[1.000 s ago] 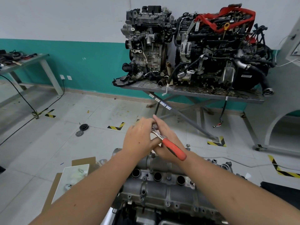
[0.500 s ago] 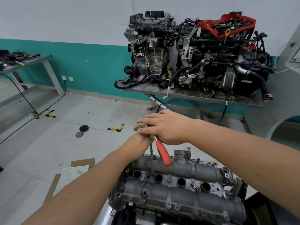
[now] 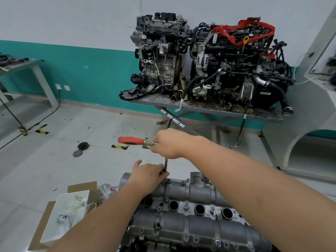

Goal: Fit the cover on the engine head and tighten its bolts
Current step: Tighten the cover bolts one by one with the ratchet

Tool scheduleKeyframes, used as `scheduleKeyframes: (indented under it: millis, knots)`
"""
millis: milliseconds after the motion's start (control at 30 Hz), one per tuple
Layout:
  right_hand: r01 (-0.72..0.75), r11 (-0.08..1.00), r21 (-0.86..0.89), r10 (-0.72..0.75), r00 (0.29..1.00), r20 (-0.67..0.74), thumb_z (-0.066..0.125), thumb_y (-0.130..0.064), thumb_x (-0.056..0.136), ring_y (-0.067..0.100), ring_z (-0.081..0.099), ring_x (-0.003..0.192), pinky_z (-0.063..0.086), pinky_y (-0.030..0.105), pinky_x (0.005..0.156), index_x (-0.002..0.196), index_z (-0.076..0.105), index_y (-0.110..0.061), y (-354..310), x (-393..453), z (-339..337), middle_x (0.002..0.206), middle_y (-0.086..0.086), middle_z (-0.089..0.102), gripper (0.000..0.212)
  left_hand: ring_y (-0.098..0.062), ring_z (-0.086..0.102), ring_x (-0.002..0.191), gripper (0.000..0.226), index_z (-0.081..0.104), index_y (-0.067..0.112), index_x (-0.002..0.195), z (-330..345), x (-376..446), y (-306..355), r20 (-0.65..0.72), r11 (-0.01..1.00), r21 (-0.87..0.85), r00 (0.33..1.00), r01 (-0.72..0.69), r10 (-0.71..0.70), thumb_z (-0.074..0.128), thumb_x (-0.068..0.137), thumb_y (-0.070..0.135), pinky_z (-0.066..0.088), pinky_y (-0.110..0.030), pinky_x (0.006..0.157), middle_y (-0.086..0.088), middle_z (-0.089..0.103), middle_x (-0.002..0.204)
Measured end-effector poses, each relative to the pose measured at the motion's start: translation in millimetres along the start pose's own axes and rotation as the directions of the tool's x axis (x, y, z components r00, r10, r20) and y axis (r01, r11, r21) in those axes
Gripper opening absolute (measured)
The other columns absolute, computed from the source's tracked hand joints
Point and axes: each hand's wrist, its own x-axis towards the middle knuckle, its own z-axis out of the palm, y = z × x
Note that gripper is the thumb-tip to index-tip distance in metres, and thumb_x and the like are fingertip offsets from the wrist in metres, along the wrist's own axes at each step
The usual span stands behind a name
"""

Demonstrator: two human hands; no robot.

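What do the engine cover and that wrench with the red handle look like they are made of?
The cover looks like cast aluminium: dull grey, grainy, with moulded ribs. The wrench's red handle seems smooth plastic or rubber, slightly glossy; its shaft, running down to a bolt, looks like dark steel.

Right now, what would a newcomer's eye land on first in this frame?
Probably the red-handled ratchet, sticking out leftward from the right hand at centre, its extension shaft dropping to a bolt on the grey engine cover at the bottom. The left hand pinches that shaft just above the cover. Behind, two bulky engines sit on a metal table against the teal wall.
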Motion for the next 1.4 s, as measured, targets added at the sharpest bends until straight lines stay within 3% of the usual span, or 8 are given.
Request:
scheduleKeyframes:
  millis: [100,200,300,400,500,667,867,1400]
  knots:
    - [-0.140,0.811,0.568,0.105,0.990,0.094,0.053,-0.020,0.096,0.009,0.070,0.070,0.049,0.033,0.070,0.090,0.060,-0.005,5,4,5,0.074,0.003,0.076,0.018,-0.014,0.062,0.106,0.039,0.056,0.036,0.111,3,4,0,0.071,0.998,0.036,0.997,-0.047,0.044,0.026,0.101,0.060,0.028,-0.043,0.094,0.012,0.069,0.108]
    - [-0.195,0.322,0.927,0.125,0.979,0.162,0.053,-0.019,0.096,0.016,0.073,0.073,0.041,0.034,0.077,0.106,0.056,-0.005,12,7,17,0.072,0.008,0.075,0.017,-0.019,0.064,0.105,0.043,0.054,0.034,0.121,4,10,2,0.094,0.996,0.030,0.993,-0.080,0.077,0.024,0.102,0.059,0.030,-0.041,0.083,0.006,0.071,0.110]
    - [-0.087,-0.276,0.957,0.156,0.979,0.134,0.050,-0.013,0.097,0.018,0.072,0.073,0.031,0.029,0.067,0.092,0.053,-0.010,14,9,37,0.061,0.000,0.064,0.007,-0.022,0.066,0.101,0.044,0.055,0.030,0.119,8,11,0,0.052,0.993,0.049,0.993,-0.111,0.108,0.024,0.103,0.056,0.029,-0.040,0.079,0.000,0.073,0.104]
    - [0.097,-0.474,0.875,0.258,0.966,0.032,0.052,-0.013,0.097,0.017,0.065,0.077,0.032,0.031,0.066,0.070,0.055,-0.019,12,9,55,0.061,-0.002,0.065,0.027,-0.024,0.066,0.094,0.044,0.053,0.029,0.114,11,11,-2,0.041,0.990,0.048,0.990,-0.135,0.133,0.021,0.103,0.055,0.028,-0.039,0.075,0.000,0.073,0.097]
    - [0.271,-0.351,0.896,0.354,0.925,-0.141,0.048,-0.026,0.104,0.019,0.065,0.080,0.040,0.031,0.072,0.087,0.054,-0.020,7,6,67,0.080,0.002,0.073,0.019,-0.025,0.066,0.096,0.045,0.054,0.028,0.114,9,11,-2,0.053,0.993,0.011,0.992,-0.118,0.118,0.021,0.102,0.056,0.028,-0.039,0.076,-0.001,0.073,0.098]
    - [0.448,0.324,0.834,0.328,0.774,-0.542,0.045,-0.050,0.099,-0.015,0.051,0.118,0.044,0.009,0.095,0.121,0.062,-0.047,5,-6,88,0.138,-0.017,0.057,0.027,-0.027,0.067,0.094,0.041,0.057,0.024,0.105,5,8,0,0.045,0.988,0.074,0.990,-0.139,0.136,0.023,0.104,0.047,0.032,-0.039,0.078,-0.001,0.072,0.098]
    - [0.432,0.895,0.109,-0.075,0.389,-0.918,0.060,-0.016,0.096,0.032,0.059,0.122,0.053,0.047,0.093,0.111,0.074,-0.004,15,6,99,0.138,0.015,0.058,0.024,-0.023,0.067,0.093,0.013,0.055,0.023,0.098,-1,5,2,0.111,0.964,0.185,0.979,-0.192,0.174,0.043,0.098,0.027,0.035,-0.037,0.078,0.004,0.070,0.097]
    - [0.293,0.902,-0.317,-0.425,0.470,-0.774,0.057,-0.014,0.097,0.027,0.065,0.084,0.049,0.042,0.067,0.090,0.071,-0.005,33,-2,77,0.095,0.006,0.069,0.018,-0.024,0.063,0.081,0.012,0.032,0.027,0.082,-3,4,5,0.116,0.968,0.143,0.975,-0.206,0.190,0.039,0.091,0.031,0.032,-0.037,0.070,0.009,0.042,0.072]
